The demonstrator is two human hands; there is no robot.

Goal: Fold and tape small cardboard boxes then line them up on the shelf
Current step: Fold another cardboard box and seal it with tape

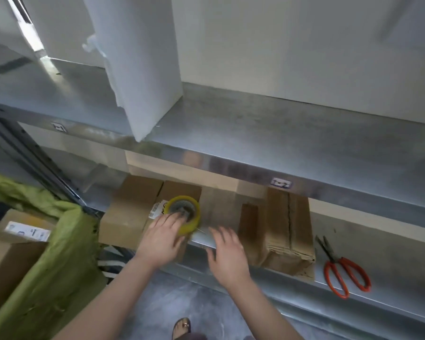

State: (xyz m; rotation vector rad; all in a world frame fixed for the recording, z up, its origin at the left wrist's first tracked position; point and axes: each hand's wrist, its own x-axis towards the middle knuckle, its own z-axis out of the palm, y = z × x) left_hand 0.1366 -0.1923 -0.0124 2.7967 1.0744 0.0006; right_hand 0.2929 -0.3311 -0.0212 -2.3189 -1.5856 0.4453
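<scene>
At lower shelf [378, 241] edge, L hand [162, 239] grips tape roll [194, 218], R hand [227, 253] spread, free.

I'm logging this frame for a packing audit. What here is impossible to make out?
Head view: the print on the shelf label is too small and blurred to read.
The box sticker is partly covered by the tape roll.
The rear of the folded boxes is hidden under the upper shelf.
Whether the left hand grips the roll or only rests on it is unclear.
The right hand is motion-blurred.
</scene>
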